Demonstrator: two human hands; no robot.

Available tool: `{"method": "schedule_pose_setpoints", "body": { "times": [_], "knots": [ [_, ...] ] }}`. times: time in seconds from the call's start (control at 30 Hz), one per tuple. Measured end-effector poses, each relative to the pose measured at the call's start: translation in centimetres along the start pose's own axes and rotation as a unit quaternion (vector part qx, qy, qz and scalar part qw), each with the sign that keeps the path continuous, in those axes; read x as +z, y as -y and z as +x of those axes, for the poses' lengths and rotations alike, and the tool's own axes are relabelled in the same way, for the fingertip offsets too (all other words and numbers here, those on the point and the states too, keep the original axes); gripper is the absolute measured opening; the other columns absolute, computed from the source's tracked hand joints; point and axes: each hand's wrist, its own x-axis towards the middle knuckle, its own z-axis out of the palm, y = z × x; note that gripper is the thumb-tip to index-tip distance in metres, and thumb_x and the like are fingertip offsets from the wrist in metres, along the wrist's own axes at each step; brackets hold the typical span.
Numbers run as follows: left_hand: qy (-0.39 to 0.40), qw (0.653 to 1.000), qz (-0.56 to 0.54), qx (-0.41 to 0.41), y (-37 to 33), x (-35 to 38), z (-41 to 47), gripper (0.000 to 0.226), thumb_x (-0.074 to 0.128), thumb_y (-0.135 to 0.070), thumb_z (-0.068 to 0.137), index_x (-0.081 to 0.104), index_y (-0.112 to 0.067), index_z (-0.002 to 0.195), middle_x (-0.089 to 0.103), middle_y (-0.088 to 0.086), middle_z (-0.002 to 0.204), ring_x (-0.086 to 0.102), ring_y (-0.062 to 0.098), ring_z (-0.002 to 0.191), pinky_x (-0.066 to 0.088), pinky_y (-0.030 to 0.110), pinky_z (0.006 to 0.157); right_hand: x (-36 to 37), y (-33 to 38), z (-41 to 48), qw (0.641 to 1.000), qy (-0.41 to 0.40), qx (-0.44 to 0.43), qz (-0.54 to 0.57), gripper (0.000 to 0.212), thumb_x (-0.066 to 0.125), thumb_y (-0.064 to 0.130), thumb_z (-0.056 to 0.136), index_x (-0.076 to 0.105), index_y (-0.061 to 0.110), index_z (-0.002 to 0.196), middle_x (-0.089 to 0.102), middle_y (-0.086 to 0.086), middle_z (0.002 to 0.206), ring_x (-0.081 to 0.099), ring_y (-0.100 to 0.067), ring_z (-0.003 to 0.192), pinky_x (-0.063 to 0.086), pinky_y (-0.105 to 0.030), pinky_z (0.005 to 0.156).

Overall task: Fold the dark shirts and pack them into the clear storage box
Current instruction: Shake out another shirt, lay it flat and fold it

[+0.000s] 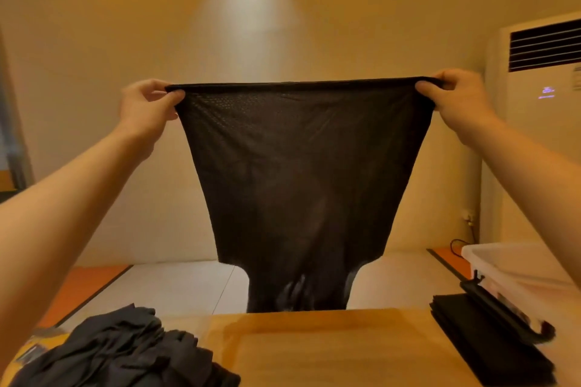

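A dark mesh shirt (298, 173) hangs stretched in the air in front of me, its straight edge up and its narrower end dangling behind the far edge of the table. My left hand (147, 110) pinches the upper left corner. My right hand (456, 97) pinches the upper right corner. A crumpled heap of dark shirts (125, 352) lies at the near left of the table. A flat stack of folded dark shirts (484, 336) lies at the right. Beside that stack stands the clear storage box (515, 264) with black latches.
The wooden table (330, 349) fills the bottom of the view, with a yellow item (34, 345) under the heap at the left. A white standing air conditioner (540, 110) is at the right wall. Pale floor tiles lie beyond the table.
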Motion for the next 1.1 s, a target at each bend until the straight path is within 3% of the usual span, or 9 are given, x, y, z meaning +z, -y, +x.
{"method": "schedule_pose_setpoints", "body": {
  "times": [0.2, 0.4, 0.5, 0.63, 0.7, 0.77, 0.87, 0.97, 1.1],
  "knots": [
    [0.009, 1.000, 0.004, -0.008, -0.6, -2.6, -3.7, 0.017, 0.061, -0.008, 0.093, 0.062, -0.021, 0.082, 0.064, 0.004, 0.087, 0.061, 0.024, 0.089, 0.052, 0.040, 0.089, -1.5, 0.7, -3.8, 1.000, -0.004, 0.016, -0.005, 0.024, 0.071, 0.026, 0.086, 0.054, 0.020, 0.070, 0.057, 0.002, 0.073, 0.054, -0.009, 0.068, 0.043, -0.025, 0.066],
    [0.040, 0.999, -0.016, -0.009, -3.1, -4.7, -5.4, 0.014, 0.059, -0.005, 0.093, 0.062, -0.017, 0.086, 0.065, 0.006, 0.090, 0.065, 0.014, 0.078, 0.057, 0.019, 0.069, -2.9, 3.9, -5.5, 1.000, 0.002, 0.012, -0.019, 0.023, 0.068, 0.025, 0.089, 0.053, 0.020, 0.072, 0.056, 0.004, 0.072, 0.051, -0.006, 0.064, 0.042, -0.018, 0.059],
    [0.072, 0.997, -0.016, -0.035, -3.0, -4.8, -6.7, 0.010, 0.058, -0.006, 0.094, 0.063, -0.014, 0.088, 0.065, 0.007, 0.091, 0.065, 0.017, 0.081, 0.057, 0.017, 0.065, -3.1, 4.1, -6.5, 0.999, 0.028, 0.026, -0.021, 0.013, 0.063, 0.023, 0.092, 0.057, 0.016, 0.083, 0.057, 0.004, 0.078, 0.054, -0.006, 0.069, 0.044, -0.010, 0.053],
    [0.110, 0.991, -0.009, -0.073, -1.9, -4.6, -7.7, 0.010, 0.056, -0.006, 0.095, 0.062, -0.011, 0.091, 0.065, 0.011, 0.093, 0.065, 0.017, 0.078, 0.057, 0.018, 0.063, -2.9, 2.9, -7.2, 0.997, 0.044, 0.064, -0.016, 0.019, 0.059, 0.023, 0.095, 0.060, 0.007, 0.105, 0.058, 0.001, 0.084, 0.056, -0.017, 0.084, 0.045, -0.023, 0.069],
    [0.131, 0.987, -0.004, -0.092, -1.0, -4.0, -8.0, 0.010, 0.055, -0.004, 0.095, 0.062, -0.010, 0.090, 0.064, 0.011, 0.089, 0.067, 0.010, 0.067, 0.056, 0.017, 0.060, -2.5, 2.0, -7.4, 0.993, 0.065, 0.101, -0.010, 0.025, 0.056, 0.020, 0.096, 0.059, 0.000, 0.112, 0.058, -0.002, 0.088, 0.056, -0.022, 0.091, 0.047, -0.029, 0.076],
    [0.146, 0.983, -0.002, -0.111, 0.5, -3.3, -8.1, 0.009, 0.054, -0.002, 0.095, 0.061, -0.007, 0.091, 0.062, 0.011, 0.086, 0.066, 0.005, 0.057, 0.054, 0.015, 0.056, -2.0, 0.7, -7.8, 0.983, 0.109, 0.149, 0.006, 0.027, 0.056, 0.015, 0.096, 0.058, -0.003, 0.115, 0.060, -0.009, 0.095, 0.058, -0.022, 0.090, 0.050, -0.025, 0.071],
    [0.148, 0.977, 0.023, -0.154, 3.8, -1.9, -8.1, 0.007, 0.053, 0.000, 0.095, 0.059, 0.002, 0.099, 0.061, 0.013, 0.085, 0.064, 0.004, 0.051, 0.054, 0.015, 0.053, -1.0, -2.0, -8.3, 0.969, 0.141, 0.201, -0.001, 0.025, 0.063, 0.017, 0.091, 0.058, -0.001, 0.107, 0.060, -0.016, 0.101, 0.059, -0.016, 0.081, 0.050, -0.022, 0.060],
    [0.104, 0.973, 0.037, -0.203, 7.5, 0.0, -7.6, 0.004, 0.053, 0.002, 0.094, 0.057, 0.003, 0.094, 0.058, 0.015, 0.080, 0.063, 0.006, 0.048, 0.052, 0.016, 0.047, 0.7, -5.0, -8.1, 0.966, 0.127, 0.226, 0.010, 0.019, 0.067, 0.016, 0.088, 0.054, 0.003, 0.087, 0.060, -0.012, 0.089, 0.059, -0.016, 0.075, 0.049, -0.021, 0.055],
    [0.067, 0.964, 0.041, -0.253, 11.2, 2.7, -6.8, 0.011, 0.053, 0.001, 0.095, 0.057, -0.002, 0.086, 0.058, 0.013, 0.079, 0.057, 0.020, 0.065, 0.050, 0.016, 0.043, 3.5, -8.3, -7.5, 0.959, 0.135, 0.247, 0.044, 0.018, 0.066, 0.014, 0.089, 0.054, 0.002, 0.095, 0.061, -0.012, 0.084, 0.060, -0.016, 0.073, 0.050, -0.017, 0.048]
  ]
}}
